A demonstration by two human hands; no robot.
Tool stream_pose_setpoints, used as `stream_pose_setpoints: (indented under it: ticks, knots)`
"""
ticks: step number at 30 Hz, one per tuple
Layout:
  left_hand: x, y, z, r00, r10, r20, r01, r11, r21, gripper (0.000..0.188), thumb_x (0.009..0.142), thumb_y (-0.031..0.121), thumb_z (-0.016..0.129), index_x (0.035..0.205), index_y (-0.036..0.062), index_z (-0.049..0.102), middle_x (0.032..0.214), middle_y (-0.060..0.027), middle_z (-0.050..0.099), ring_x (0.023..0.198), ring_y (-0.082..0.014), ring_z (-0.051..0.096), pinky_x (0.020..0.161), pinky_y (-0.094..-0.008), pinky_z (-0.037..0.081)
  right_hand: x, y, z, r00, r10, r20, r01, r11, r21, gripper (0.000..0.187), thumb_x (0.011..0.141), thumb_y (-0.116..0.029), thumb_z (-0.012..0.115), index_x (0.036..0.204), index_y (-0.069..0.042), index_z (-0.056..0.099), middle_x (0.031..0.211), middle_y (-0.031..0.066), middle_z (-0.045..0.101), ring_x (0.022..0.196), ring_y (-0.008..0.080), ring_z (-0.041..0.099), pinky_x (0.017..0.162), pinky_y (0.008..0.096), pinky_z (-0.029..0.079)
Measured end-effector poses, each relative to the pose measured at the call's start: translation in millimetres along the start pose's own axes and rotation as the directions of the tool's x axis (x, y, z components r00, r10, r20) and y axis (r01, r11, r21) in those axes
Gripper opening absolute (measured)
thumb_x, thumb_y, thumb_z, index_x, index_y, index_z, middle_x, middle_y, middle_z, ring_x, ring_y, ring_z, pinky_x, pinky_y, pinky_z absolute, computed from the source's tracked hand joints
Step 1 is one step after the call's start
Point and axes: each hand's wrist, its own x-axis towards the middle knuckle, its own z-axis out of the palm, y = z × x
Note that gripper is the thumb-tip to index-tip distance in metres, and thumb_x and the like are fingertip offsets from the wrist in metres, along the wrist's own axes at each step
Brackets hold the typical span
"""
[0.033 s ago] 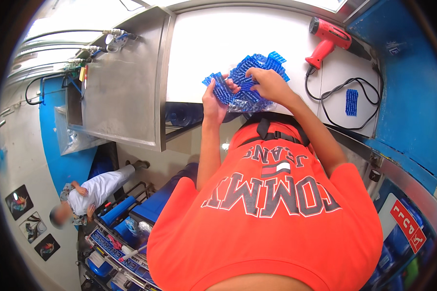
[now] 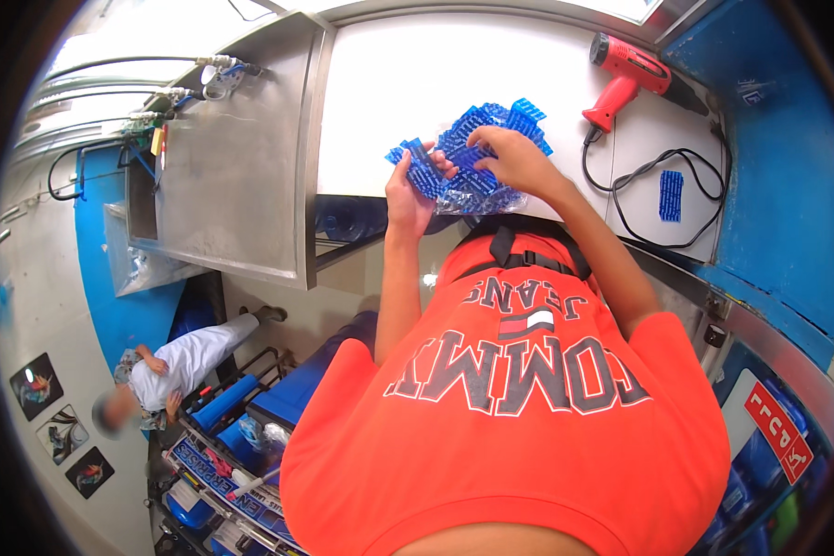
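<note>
To the left of a heap of blue printed strips (image 2: 458,148), the landmark of this workbench scene, a steel basin (image 2: 232,176) stands beside the white tabletop (image 2: 380,93). Just left of the heap, the worker's left hand (image 2: 411,196) is curled around a bunch of matching strips (image 2: 419,170), which fans out past the thumb on one side while the fingertips show on the other. The heap itself lies on the tabletop near its front edge, between the two hands, with clear plastic (image 2: 480,202) crinkling along its near side. The strips look light, thin and flexible, probably slick and easily creased; a pinch at one free end, peeling a single layer away, seems the best hold. Over the heap's right side, the right hand (image 2: 517,163) reaches in with bent fingers, thumb and forefinger apparently parted and blue strips directly beneath their tips; whether any is pinched cannot be told. Farther right of the heap lie a red heat gun (image 2: 628,78) and, within its looping black cord (image 2: 612,188), a lone blue strip (image 2: 671,195).
</note>
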Motion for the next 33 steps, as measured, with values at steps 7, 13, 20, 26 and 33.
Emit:
stream_pose_setpoints:
  ticks: [7, 13, 20, 26, 33]
  knots:
    - [3, -3, 19, 0.995, -0.059, -0.083, 0.075, 0.977, 0.201, 0.042, 0.11, 0.037, 0.04, 0.132, 0.0049, 0.055, 0.119, -0.0103, 0.068, 0.109, -0.0192, 0.066, 0.098, -0.0392, 0.052, 16, -13, 3, 0.984, 0.174, 0.043, -0.148, 0.657, 0.739, 0.024, 0.089, -0.01, 0.075, 0.109, 0.0, 0.066, 0.097, 0.0042, 0.07, 0.09, 0.0117, 0.064, 0.081, 0.028, 0.052]
    - [1, 2, 32, 0.992, -0.06, -0.113, 0.078, 0.983, 0.165, 0.04, 0.108, 0.037, 0.046, 0.127, 0.0049, 0.061, 0.116, -0.0086, 0.071, 0.102, -0.0188, 0.07, 0.092, -0.037, 0.056, 14, -18, 8, 0.979, 0.199, -0.051, -0.136, 0.816, 0.561, 0.025, 0.088, -0.011, 0.077, 0.107, 0.002, 0.067, 0.091, 0.0054, 0.07, 0.081, 0.0102, 0.062, 0.074, 0.0276, 0.051]
    - [0, 1, 25, 0.994, 0.013, -0.107, 0.027, 0.934, 0.356, 0.022, 0.097, 0.012, 0.067, 0.117, 0.0037, 0.067, 0.106, -0.0056, 0.073, 0.09, -0.0144, 0.071, 0.079, -0.0318, 0.059, 8, -9, -1, 0.961, 0.268, -0.068, -0.226, 0.905, 0.361, 0.027, 0.087, -0.015, 0.078, 0.106, 0.002, 0.069, 0.086, 0.0065, 0.069, 0.076, 0.0111, 0.061, 0.071, 0.0287, 0.05]
    - [1, 4, 31, 0.949, 0.314, 0.01, -0.235, 0.688, 0.687, 0.013, 0.091, 0.002, 0.073, 0.104, 0.002, 0.073, 0.105, -0.0033, 0.071, 0.09, -0.0126, 0.068, 0.08, -0.0294, 0.056, 6, -2, -34, 0.949, 0.306, -0.074, -0.189, 0.741, 0.644, 0.026, 0.093, -0.016, 0.075, 0.113, -0.001, 0.067, 0.085, -0.0017, 0.066, 0.077, 0.0045, 0.061, 0.066, 0.0214, 0.049]
    - [-10, 27, 57, 0.764, 0.339, 0.549, -0.614, 0.121, 0.78, 0.036, 0.07, -0.019, 0.069, 0.096, 0.005, 0.078, 0.099, -0.0061, 0.065, 0.094, -0.0173, 0.064, 0.081, -0.0314, 0.054, 6, -3, -44, 0.931, 0.183, 0.315, -0.357, 0.626, 0.693, 0.047, 0.095, -0.033, 0.073, 0.128, 0.0, 0.064, 0.099, 0.0005, 0.068, 0.082, 0.005, 0.06, 0.073, 0.0174, 0.048]
